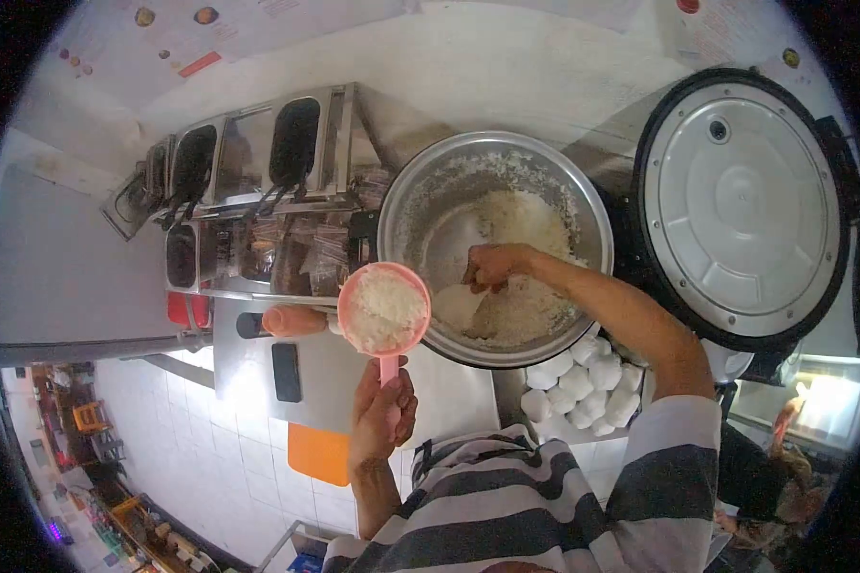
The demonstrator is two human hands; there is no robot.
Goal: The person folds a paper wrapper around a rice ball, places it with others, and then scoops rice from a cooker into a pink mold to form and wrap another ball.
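Observation:
My left hand (pixel 380 413) is closed around the handle of a pink scoop (pixel 390 368), held level beside the pot. White rice (pixel 382 307) fills the scoop's round bowl. Over at the big metal rice pot (pixel 594 191), my right hand (pixel 492 265) reaches inside, its fingers closed on a pale rice paddle (pixel 457 306). The paddle's blade points down toward the pot's bottom. Cooked rice (pixel 530 224) lies heaped along the right and near sides of the pot, with grains stuck to the wall.
The pot's round lid (pixel 741 215) stands raised at right. White rounded bundles (pixel 583 387) are piled below the pot. At left are metal containers (pixel 248 158), an orange-pink bottle (pixel 294 321) and a phone (pixel 287 372). An orange panel (pixel 318 455) hangs lower; another person (pixel 784 492) is at lower right.

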